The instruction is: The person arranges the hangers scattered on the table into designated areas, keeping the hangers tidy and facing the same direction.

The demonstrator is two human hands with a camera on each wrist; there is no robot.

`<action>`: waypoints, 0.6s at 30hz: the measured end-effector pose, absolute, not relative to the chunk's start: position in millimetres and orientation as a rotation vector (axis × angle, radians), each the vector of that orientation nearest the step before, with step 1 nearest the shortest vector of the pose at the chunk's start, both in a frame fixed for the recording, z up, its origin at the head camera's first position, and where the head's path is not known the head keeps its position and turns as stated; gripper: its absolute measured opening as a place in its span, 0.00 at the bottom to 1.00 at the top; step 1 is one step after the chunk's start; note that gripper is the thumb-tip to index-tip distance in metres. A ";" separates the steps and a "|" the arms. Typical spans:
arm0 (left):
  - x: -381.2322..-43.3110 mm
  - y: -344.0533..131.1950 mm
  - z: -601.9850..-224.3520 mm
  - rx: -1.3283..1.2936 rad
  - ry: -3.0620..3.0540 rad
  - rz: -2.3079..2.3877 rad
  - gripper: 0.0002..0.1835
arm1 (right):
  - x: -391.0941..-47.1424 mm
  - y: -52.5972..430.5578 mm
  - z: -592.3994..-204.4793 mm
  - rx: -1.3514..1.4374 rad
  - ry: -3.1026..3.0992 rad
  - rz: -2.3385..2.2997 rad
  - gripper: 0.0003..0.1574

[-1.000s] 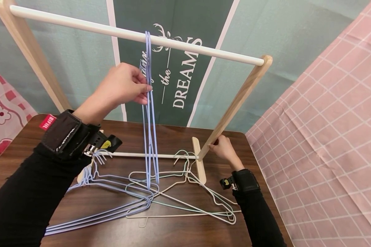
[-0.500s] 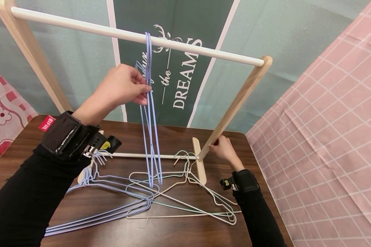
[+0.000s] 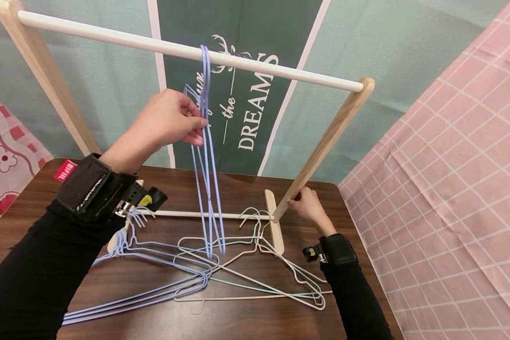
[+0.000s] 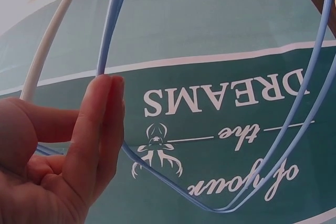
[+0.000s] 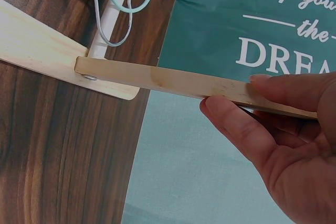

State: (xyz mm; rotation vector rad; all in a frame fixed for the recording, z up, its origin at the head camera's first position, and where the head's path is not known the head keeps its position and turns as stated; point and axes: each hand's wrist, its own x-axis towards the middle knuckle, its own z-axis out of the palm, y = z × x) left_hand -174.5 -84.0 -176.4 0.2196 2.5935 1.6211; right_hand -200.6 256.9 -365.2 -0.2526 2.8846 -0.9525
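In the head view, a pair of periwinkle-blue wire clothes hangers [image 3: 206, 80] hangs by the hooks from the white top rail [image 3: 280, 69] of a garment rack. My left hand [image 3: 172, 118] pinches them just below the hooks, thumb against fingertips. The left wrist view shows the hangers' wires [image 4: 108, 30] running up out of the pinch and their loop spreading to the right. Low on the rack's right wooden post [image 3: 323, 148], my right hand [image 3: 308, 204] grips the wood. The right wrist view has thumb and fingers either side of this post [image 5: 168, 78].
More blue hangers [image 3: 120, 243] lie bunched at the left by the lower white bar [image 3: 233, 216]. White and mint hangers [image 3: 321, 304] lie overlapping on the brown wooden table [image 3: 246, 326], hooks near the right foot [image 3: 276, 238]. A printed curtain [image 3: 246, 141] hangs behind; pink checked cloth [image 3: 450, 165] stands right.
The lower ends of the held hangers have swung slightly right, and their far upper corners have shifted left. Both hands have kept their holds in nearly the same place.
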 end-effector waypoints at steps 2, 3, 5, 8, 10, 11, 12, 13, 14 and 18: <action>-174.1 -84.2 -176.3 0.222 2.596 1.616 0.13 | -200.3 256.9 -365.5 -0.252 2.887 -0.954 0.15; -173.9 -84.4 -176.3 0.222 2.597 1.612 0.13 | -200.4 256.9 -365.7 -0.255 2.892 -0.951 0.15; -173.8 -85.1 -176.6 0.223 2.595 1.604 0.14 | -200.5 256.9 -366.0 -0.260 2.900 -0.943 0.15; -173.5 -86.2 -177.2 0.221 2.586 1.604 0.14 | -200.6 257.0 -366.3 -0.260 2.905 -0.931 0.15; -173.4 -86.8 -177.8 0.218 2.572 1.616 0.14 | -200.7 257.0 -366.3 -0.255 2.907 -0.926 0.15; -173.1 -87.2 -177.9 0.218 2.569 1.618 0.14 | -200.7 257.0 -366.5 -0.251 2.907 -0.925 0.15; -172.7 -87.4 -177.8 0.218 2.562 1.627 0.14 | -200.8 257.0 -366.7 -0.247 2.907 -0.924 0.15; -172.5 -87.9 -177.8 0.220 2.551 1.640 0.14 | -200.8 257.1 -366.8 -0.246 2.906 -0.922 0.15; -172.2 -88.3 -177.8 0.220 2.548 1.647 0.14 | -200.8 257.1 -366.9 -0.242 2.904 -0.924 0.15; -170.4 -90.2 -177.0 0.229 2.558 1.639 0.13 | -201.6 257.6 -367.4 -0.244 2.904 -0.921 0.14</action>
